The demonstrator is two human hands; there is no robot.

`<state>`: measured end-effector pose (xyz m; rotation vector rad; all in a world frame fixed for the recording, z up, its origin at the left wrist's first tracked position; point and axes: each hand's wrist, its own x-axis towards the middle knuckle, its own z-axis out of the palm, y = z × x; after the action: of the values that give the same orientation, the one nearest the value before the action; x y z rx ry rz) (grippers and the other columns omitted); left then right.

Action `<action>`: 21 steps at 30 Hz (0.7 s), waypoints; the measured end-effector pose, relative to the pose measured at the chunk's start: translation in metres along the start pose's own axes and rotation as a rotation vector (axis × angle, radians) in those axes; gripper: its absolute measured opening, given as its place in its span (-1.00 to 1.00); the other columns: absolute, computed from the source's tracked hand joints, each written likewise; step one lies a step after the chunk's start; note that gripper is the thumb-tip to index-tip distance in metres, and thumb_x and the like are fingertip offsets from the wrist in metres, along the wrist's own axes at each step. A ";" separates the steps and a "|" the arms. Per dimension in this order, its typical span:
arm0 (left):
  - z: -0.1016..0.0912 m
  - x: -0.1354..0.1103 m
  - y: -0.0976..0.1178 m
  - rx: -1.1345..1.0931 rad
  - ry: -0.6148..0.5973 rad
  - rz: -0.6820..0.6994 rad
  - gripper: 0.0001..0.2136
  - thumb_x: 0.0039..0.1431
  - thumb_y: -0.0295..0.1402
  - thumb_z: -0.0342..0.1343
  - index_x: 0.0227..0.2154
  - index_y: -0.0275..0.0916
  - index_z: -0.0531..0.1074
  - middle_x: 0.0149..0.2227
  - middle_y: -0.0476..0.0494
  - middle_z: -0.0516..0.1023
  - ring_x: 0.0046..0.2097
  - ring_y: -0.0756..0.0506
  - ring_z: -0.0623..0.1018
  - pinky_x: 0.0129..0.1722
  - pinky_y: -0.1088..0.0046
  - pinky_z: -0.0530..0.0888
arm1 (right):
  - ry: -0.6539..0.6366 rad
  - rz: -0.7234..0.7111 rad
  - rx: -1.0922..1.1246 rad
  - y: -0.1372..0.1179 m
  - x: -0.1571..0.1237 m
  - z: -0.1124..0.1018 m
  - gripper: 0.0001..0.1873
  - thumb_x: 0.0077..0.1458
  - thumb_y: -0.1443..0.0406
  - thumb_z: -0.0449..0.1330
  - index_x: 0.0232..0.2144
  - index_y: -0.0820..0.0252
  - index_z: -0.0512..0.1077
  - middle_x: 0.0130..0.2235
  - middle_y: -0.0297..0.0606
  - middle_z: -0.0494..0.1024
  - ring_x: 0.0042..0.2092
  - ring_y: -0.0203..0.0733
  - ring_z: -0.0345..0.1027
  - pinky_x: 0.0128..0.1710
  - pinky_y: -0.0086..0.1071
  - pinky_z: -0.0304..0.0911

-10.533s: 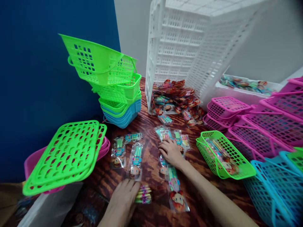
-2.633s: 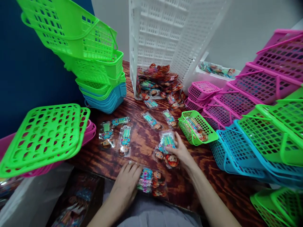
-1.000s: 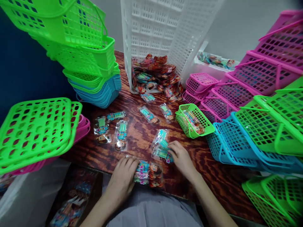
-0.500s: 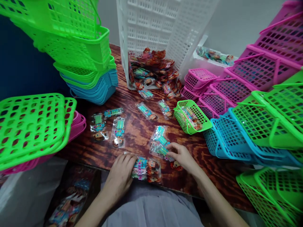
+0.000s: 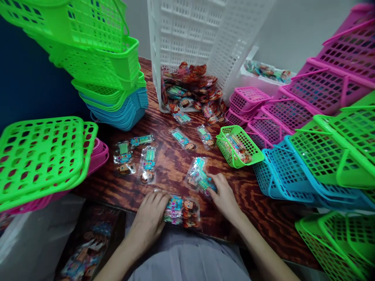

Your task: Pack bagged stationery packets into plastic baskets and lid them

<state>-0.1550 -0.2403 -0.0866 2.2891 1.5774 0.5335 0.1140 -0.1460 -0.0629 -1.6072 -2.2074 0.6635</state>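
Observation:
My left hand is closed over the left end of a stack of clear packets at the table's front edge. Each packet shows a cartoon figure's head and a bright blue and pink print. To the right, my right hand pinches the corner of a clear packet with green sticks inside. It lies over another packet on the wood. Further left lie several loose packets, one of them an upright packet. Two more, including a slanted packet, lie beyond my right hand.
A green basket holding packets stands right of centre. Behind, a white crate lies on its side with a heap of packets. Stacked green baskets rise at left; pink baskets and blue baskets crowd the right.
My right hand has closed on the green-stick packet and shifted slightly, covering the figure's head that showed beneath it. My left hand stays on the stack. The view has moved slightly.

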 end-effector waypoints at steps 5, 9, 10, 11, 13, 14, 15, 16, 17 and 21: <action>0.001 -0.001 0.000 0.013 0.004 -0.011 -0.40 -0.13 -0.65 -0.05 0.08 -0.24 0.24 0.07 -0.21 0.40 0.13 -0.23 0.32 0.24 0.09 0.20 | -0.008 0.053 -0.134 0.002 0.008 0.005 -0.71 0.00 0.42 0.15 -0.18 0.09 0.38 -0.11 -0.17 0.42 -0.01 0.05 0.27 0.00 -0.07 0.21; 0.001 -0.001 0.001 -0.005 0.000 -0.018 -0.39 -0.13 -0.65 -0.05 0.08 -0.23 0.23 0.08 -0.21 0.39 0.14 -0.23 0.32 0.24 0.09 0.19 | 0.035 0.095 0.166 0.001 0.009 0.004 -0.46 -0.07 0.41 0.18 0.03 0.08 0.35 -0.13 -0.22 0.46 -0.09 -0.03 0.36 -0.06 -0.20 0.25; 0.002 -0.001 0.001 -0.008 0.000 -0.018 -0.39 -0.13 -0.65 -0.05 0.09 -0.23 0.23 0.09 -0.21 0.39 0.14 -0.23 0.31 0.24 0.09 0.19 | 0.036 0.144 0.283 0.001 0.012 0.004 -0.50 -0.08 0.36 0.20 -0.01 0.11 0.38 -0.18 -0.24 0.48 -0.14 -0.04 0.38 -0.10 -0.22 0.27; 0.002 -0.002 0.000 -0.009 0.000 -0.015 -0.39 -0.13 -0.65 -0.05 0.09 -0.24 0.22 0.09 -0.21 0.39 0.14 -0.24 0.31 0.24 0.08 0.18 | 0.045 0.209 0.390 0.002 0.016 0.006 -0.58 -0.08 0.30 0.23 -0.09 0.13 0.42 -0.23 -0.25 0.50 -0.19 -0.04 0.39 -0.15 -0.24 0.29; 0.004 -0.002 -0.001 -0.005 0.007 -0.010 -0.38 -0.13 -0.65 -0.05 0.10 -0.24 0.22 0.09 -0.21 0.39 0.15 -0.24 0.30 0.24 0.09 0.19 | 0.097 0.334 0.530 0.001 0.027 0.012 -0.72 -0.02 0.18 0.22 -0.25 0.18 0.46 -0.28 -0.24 0.53 -0.24 -0.04 0.41 -0.21 -0.24 0.31; 0.005 -0.002 -0.001 -0.002 0.012 -0.007 -0.37 -0.14 -0.65 -0.05 0.10 -0.24 0.22 0.09 -0.21 0.40 0.15 -0.23 0.30 0.24 0.09 0.19 | 0.137 0.376 0.550 0.000 0.035 0.016 -0.73 0.00 0.15 0.21 -0.29 0.19 0.46 -0.26 -0.21 0.54 -0.22 -0.03 0.41 -0.20 -0.23 0.31; 0.005 -0.002 -0.002 0.000 0.017 -0.005 -0.37 -0.14 -0.65 -0.05 0.10 -0.24 0.22 0.08 -0.21 0.40 0.15 -0.23 0.31 0.23 0.09 0.20 | 0.186 0.406 0.543 -0.003 0.042 0.022 -0.74 -0.01 0.15 0.21 -0.30 0.19 0.46 -0.22 -0.18 0.53 -0.16 0.00 0.40 -0.16 -0.21 0.30; 0.005 -0.002 -0.002 0.001 0.019 -0.005 -0.38 -0.13 -0.65 -0.05 0.10 -0.23 0.22 0.08 -0.21 0.41 0.14 -0.23 0.32 0.22 0.09 0.22 | 0.233 0.417 0.500 -0.007 0.050 0.028 -0.75 -0.03 0.17 0.24 -0.30 0.18 0.47 -0.16 -0.15 0.52 -0.08 0.04 0.36 -0.10 -0.18 0.27; 0.005 -0.002 -0.003 0.001 0.017 -0.007 -0.38 -0.13 -0.65 -0.05 0.09 -0.23 0.22 0.07 -0.21 0.41 0.14 -0.23 0.32 0.21 0.08 0.23 | 0.261 0.413 0.429 -0.012 0.057 0.033 -0.75 -0.07 0.20 0.28 -0.30 0.17 0.47 -0.12 -0.14 0.49 -0.01 0.08 0.30 -0.04 -0.16 0.23; 0.004 -0.001 -0.001 0.002 -0.002 -0.027 -0.38 -0.14 -0.65 -0.05 0.08 -0.21 0.24 0.07 -0.22 0.42 0.14 -0.24 0.34 0.22 0.05 0.23 | 0.162 0.237 0.041 -0.038 0.076 0.040 -0.76 -0.04 0.34 0.28 -0.24 0.12 0.47 -0.14 -0.20 0.42 -0.02 -0.01 0.25 -0.02 -0.21 0.18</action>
<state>-0.1545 -0.2406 -0.0906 2.2653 1.6065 0.5230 0.0399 -0.0904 -0.0758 -1.8494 -1.8961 0.6119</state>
